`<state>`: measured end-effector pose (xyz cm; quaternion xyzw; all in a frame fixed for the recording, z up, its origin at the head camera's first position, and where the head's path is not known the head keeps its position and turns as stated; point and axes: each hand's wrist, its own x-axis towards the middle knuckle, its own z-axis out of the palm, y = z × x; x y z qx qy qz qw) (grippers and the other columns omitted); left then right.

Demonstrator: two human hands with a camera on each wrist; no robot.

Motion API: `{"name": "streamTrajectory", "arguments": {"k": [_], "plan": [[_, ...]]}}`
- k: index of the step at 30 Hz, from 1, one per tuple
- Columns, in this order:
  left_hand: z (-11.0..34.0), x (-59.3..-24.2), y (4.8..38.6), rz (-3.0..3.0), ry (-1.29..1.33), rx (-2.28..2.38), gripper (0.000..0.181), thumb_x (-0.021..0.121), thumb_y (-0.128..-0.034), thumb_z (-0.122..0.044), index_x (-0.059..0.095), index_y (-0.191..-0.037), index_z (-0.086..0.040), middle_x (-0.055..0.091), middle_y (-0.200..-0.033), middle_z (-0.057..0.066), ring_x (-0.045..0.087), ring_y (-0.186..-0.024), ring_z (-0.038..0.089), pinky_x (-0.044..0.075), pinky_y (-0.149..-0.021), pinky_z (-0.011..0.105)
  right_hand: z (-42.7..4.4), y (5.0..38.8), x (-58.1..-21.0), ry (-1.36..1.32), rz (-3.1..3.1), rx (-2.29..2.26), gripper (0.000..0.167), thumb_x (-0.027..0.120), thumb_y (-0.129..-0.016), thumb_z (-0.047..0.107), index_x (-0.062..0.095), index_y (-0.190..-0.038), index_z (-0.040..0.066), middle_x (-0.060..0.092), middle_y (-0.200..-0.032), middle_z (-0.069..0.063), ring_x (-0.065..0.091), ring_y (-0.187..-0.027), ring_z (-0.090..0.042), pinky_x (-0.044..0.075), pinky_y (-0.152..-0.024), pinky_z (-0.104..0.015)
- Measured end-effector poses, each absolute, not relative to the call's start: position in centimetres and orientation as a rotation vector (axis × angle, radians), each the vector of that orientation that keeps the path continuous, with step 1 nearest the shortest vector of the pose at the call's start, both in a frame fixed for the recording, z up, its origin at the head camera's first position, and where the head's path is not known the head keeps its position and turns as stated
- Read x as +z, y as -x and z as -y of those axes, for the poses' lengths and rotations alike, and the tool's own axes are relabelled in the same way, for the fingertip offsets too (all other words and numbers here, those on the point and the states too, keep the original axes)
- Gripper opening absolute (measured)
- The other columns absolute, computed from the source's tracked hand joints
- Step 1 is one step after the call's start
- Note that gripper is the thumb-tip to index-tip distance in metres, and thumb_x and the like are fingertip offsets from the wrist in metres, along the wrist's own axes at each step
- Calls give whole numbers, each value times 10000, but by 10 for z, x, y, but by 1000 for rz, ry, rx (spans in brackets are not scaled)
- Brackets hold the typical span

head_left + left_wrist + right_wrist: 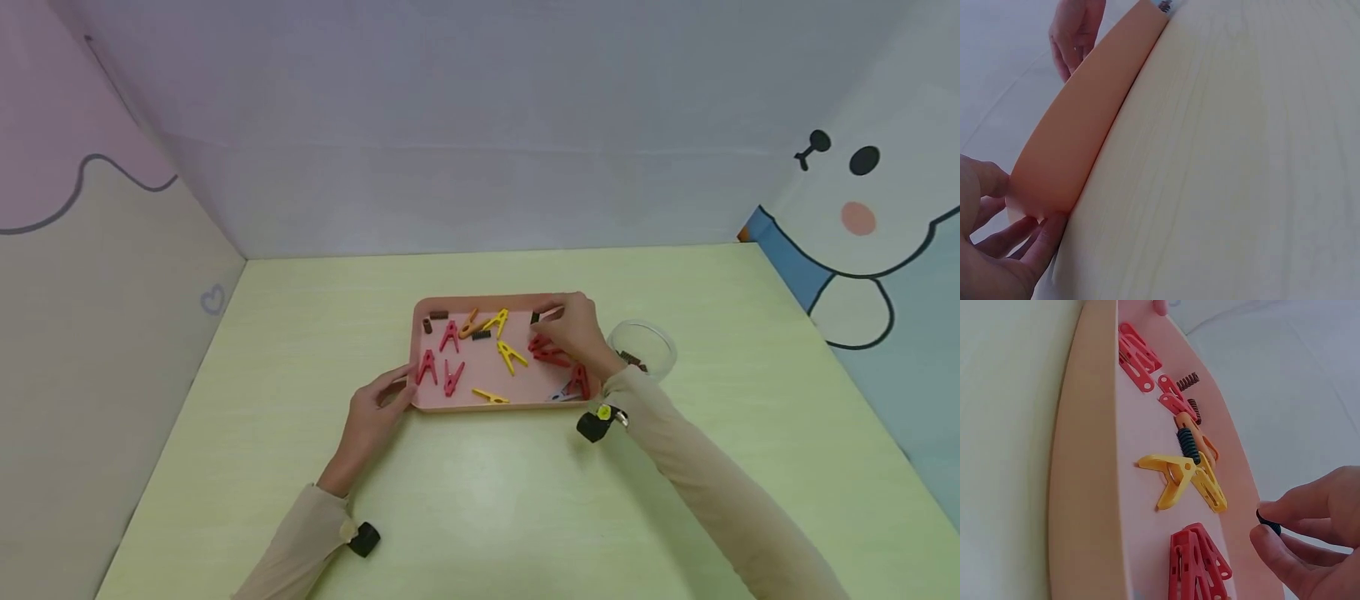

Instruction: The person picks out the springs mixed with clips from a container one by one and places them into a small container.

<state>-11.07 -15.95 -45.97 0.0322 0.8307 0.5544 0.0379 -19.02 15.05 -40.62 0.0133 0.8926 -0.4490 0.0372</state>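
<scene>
Black coil (pixel 1269 523) pinched over pink tray (pixel 480 367)

The right hand (pixel 573 329) holds the coil between thumb and fingers, above the tray's far right part. Well apart from it, the left hand (pixel 375 408) grips the tray's left edge with thumb and fingertips. Red clips (pixel 1192 540), yellow clips (pixel 1174 492), an orange clip (pixel 1186 422) and other coils (pixel 1189 447) lie inside. A clear round dish (pixel 652 354) sits just right of the tray.

Head view: is looking forward and down over the worktop (pixel 480 500), farthest off. Left wrist view: is facing the outside of the pink tray (pixel 1085 119), close; right wrist view, its inside, close. All are sharing tray and right hand (pixel 573 329).
</scene>
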Motion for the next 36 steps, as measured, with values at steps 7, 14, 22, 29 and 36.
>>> {"name": "streamTrajectory", "arguments": {"k": [7,14,22,29,36], "plan": [[159,-459,110,-2567,-83,1673,371,617,-931,-240,599,-1296,-177,583,-1277,60,549,-1155,206,455,-961,354,-157,181,-403,12,-2708,-1432,236,727,-812,97,691,-1035,26,672,-945,-121,654,-805,-219,553,-677,-321],[159,-459,110,-2576,-102,1686,371,626,-925,-240,605,-1288,-164,591,-1264,69,562,-1139,209,468,-943,350,-161,175,-396,54,-2706,-1445,211,750,-800,105,707,-1000,55,672,-975,-102,653,-827,-215,549,-683,-324],[158,-458,110,-2580,-106,1684,368,625,-926,-224,605,-1288,-158,590,-1265,71,562,-1140,210,468,-943,345,-169,165,-386,103,-2689,-1458,209,747,-810,126,715,-1009,75,672,-968,-86,646,-841,-208,544,-659,-306],[160,-459,110,-2577,-123,1698,365,623,-927,-201,605,-1288,-152,587,-1270,75,571,-1127,219,479,-923,322,-177,157,-379,87,-2661,-1447,217,745,-815,129,708,-1019,67,647,-1011,-95,637,-871,-217,559,-663,-345],[160,-460,110,-2558,-110,1713,366,628,-923,-204,607,-1286,-160,588,-1271,61,567,-1129,209,478,-924,317,-186,149,-378,119,-2573,-1554,227,747,-812,120,701,-1023,47,632,-1056,-108,636,-898,-240,560,-724,-440]]}}
